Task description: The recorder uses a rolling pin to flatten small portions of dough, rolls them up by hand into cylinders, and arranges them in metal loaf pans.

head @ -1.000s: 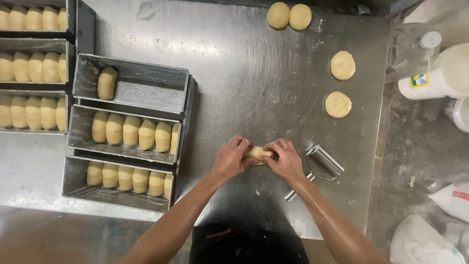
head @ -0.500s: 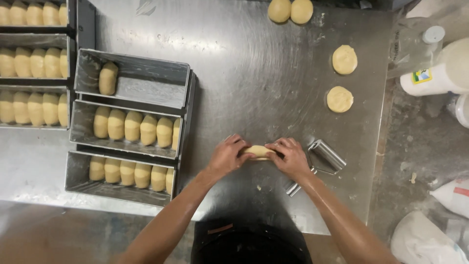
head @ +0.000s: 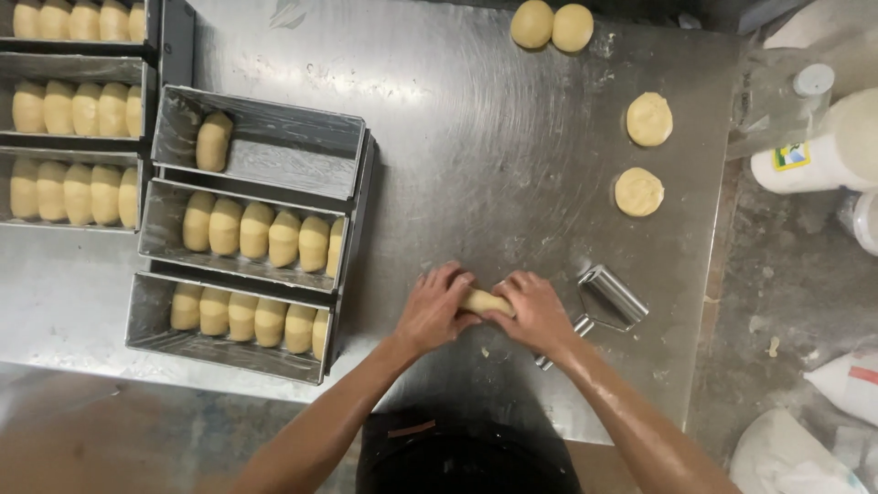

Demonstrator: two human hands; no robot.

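Hands first: left hand (head: 433, 309) and right hand (head: 533, 313) both lie palm-down on the steel table (head: 476, 155), fingers curled over a small dough roll (head: 485, 301) pinched between them. Its long axis runs left to right, one end under each hand. The scraper (head: 611, 297) sits just right; the loaf pans (head: 256, 146) lie left.

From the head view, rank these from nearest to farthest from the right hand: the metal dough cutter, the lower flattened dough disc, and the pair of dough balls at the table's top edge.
From the right hand:
1. Metal dough cutter, just beside it on the outer side.
2. Lower flattened dough disc, up the table toward the right edge.
3. Pair of dough balls, at the far top edge.
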